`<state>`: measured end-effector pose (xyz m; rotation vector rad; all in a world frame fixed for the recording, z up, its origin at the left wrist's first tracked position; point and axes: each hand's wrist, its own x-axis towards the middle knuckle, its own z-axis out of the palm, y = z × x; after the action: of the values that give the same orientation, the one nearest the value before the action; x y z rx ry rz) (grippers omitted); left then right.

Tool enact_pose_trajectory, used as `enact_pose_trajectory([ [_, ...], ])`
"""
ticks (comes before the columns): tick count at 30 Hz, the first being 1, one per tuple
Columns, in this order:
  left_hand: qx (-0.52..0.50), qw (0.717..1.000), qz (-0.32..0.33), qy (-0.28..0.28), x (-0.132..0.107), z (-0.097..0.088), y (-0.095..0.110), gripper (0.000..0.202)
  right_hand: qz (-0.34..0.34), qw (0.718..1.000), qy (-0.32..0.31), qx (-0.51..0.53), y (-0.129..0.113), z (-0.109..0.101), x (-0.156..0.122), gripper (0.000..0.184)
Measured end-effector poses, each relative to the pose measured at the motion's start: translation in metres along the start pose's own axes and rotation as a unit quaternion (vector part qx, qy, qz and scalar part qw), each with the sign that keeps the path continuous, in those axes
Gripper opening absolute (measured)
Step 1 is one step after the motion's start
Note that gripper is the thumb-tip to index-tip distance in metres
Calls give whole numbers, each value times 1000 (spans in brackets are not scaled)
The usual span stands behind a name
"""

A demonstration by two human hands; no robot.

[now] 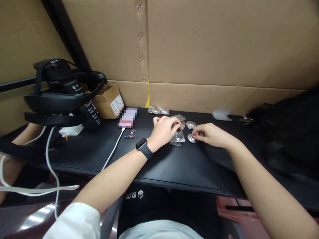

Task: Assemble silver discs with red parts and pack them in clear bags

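Note:
My left hand (163, 130), with a black watch (144, 148) on the wrist, is curled over a small clear plastic bag (177, 138) and pinches a small round metal piece at its top. My right hand (211, 135) rests on the black desk (174, 166), fingers pinched on a round silver metal disc (191, 138). Another silver disc (191, 124) lies just behind, between the two hands.
Small clear packets (158, 110) lie by the cardboard wall. A cardboard box (108, 100), a blurred card (127, 118), a keychain (130, 135) and a white cable (113, 149) sit left. A black headset on a stand (62, 89) is far left; a black bag (291, 132) right.

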<state>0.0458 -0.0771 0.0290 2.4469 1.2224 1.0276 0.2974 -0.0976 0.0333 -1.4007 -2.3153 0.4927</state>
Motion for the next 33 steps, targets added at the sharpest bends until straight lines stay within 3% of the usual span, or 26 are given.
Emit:
enact_pose_trajectory([
  [4,-17,1000,-17,-4,1,1,1,11,12,993,66,97,-8,2,1,25],
  [7,-40,999,-18,-11,1,0,3,9,-1,972,128,198,-16,10,4,31],
  [12,-103,994,-22,-11,2,-4,9,6,-14,940,169,295,-27,25,11,38],
  [24,-113,993,-28,-24,3,-7,10,8,40,888,167,426,-32,32,12,42],
  [33,-61,997,-30,-33,2,-12,11,12,50,883,132,448,-31,33,11,53],
])
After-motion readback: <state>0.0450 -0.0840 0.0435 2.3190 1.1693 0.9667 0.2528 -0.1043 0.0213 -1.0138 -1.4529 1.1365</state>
